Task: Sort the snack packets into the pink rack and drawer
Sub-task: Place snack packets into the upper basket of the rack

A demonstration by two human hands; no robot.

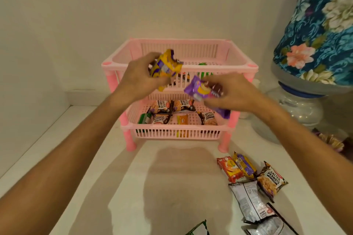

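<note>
Packets are in both hands, held up in front of the pink rack (pixel 179 89). The left hand (pixel 137 80) is closed around a yellow-and-purple packet (pixel 165 66), level with the front rim of the top tier; it may hold more than one, but the bunch is too crumpled to count. The right hand (pixel 227 95) pinches a purple packet (pixel 196 87) together with something dark maroon, just in front of the gap between the tiers.

The step in hand looks like placing these into the rack. The next move calls for carrying each hand over a tier's rim and letting go, matching like with like: the lower tier (pixel 179 131) already holds several salted peanut packets (pixel 162 106), an orange packet (pixel 182 120) and a green one at its left.

Near right on the white counter (pixel 95 168), unsorted packets wait: a red one (pixel 228 170), a yellow-purple one, a salted peanuts bag (pixel 271 179) and silver-backed ones (pixel 248 200).

The hands hide most of the top tier's contents; only a green scrap shows. No drawer is visible. A packet at the bottom edge is cut off. At far right stands a floral-covered object (pixel 321 30).
</note>
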